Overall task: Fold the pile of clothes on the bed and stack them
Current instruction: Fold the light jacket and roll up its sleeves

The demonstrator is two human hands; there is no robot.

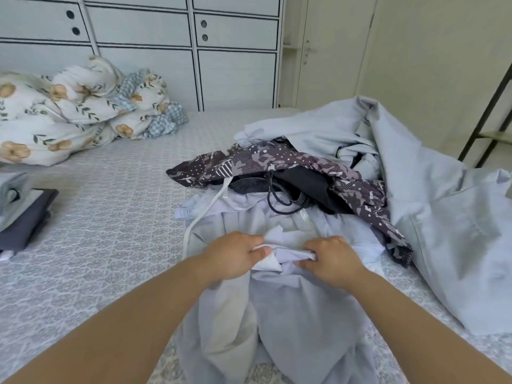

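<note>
Both hands are working one pale lilac garment (291, 314) at the near edge of the bed (110, 217): our left hand (231, 256) and right hand (331, 259) are each pinching bunched cloth at its top edge, so we are judging this the start of a fold, still sorting it from the pile (304, 173) just behind. Its long axis is running from that pile toward us, gripped end pointing away; next we are needing to lift it, shake it flat and find its corners

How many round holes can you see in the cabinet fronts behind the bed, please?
4: two on the left panel, two on the middle panel. Others may lie outside the frame.
</note>
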